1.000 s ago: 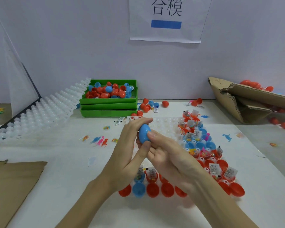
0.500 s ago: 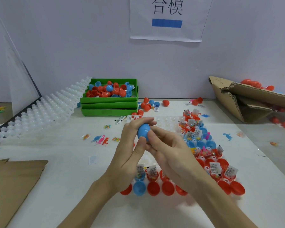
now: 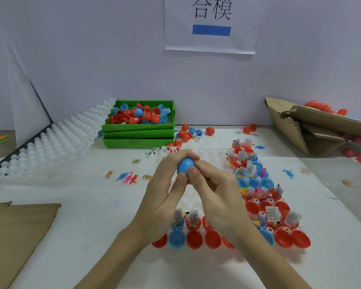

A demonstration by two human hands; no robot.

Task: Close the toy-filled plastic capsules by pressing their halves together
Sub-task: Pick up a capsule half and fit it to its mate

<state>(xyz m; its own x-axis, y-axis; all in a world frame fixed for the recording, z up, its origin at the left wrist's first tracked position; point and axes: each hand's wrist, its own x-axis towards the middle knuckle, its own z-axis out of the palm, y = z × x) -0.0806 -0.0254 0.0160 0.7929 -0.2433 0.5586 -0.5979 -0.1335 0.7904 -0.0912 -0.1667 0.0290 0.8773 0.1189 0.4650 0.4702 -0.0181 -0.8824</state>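
A blue capsule (image 3: 185, 166) is held in the air above the table's middle, its two halves together. My left hand (image 3: 165, 190) wraps its fingers over the top and left of the blue capsule. My right hand (image 3: 217, 192) grips it from the right, thumb on its lower front. Below my hands a white holder tray (image 3: 204, 153) carries several open red and blue capsule halves (image 3: 194, 239), many filled with small toys and paper slips (image 3: 272, 214). My wrists hide part of the tray.
A stack of green trays (image 3: 138, 132) with red and blue capsules stands at the back. White empty holder trays (image 3: 50, 140) lean at the left. Torn cardboard box (image 3: 313, 130) at the right, brown cardboard (image 3: 15, 232) front left. Loose toy dinosaurs (image 3: 129, 178) lie on the table.
Both hands have tightened round the blue capsule and shifted slightly up and left; my right thumb now sits lower on its front.
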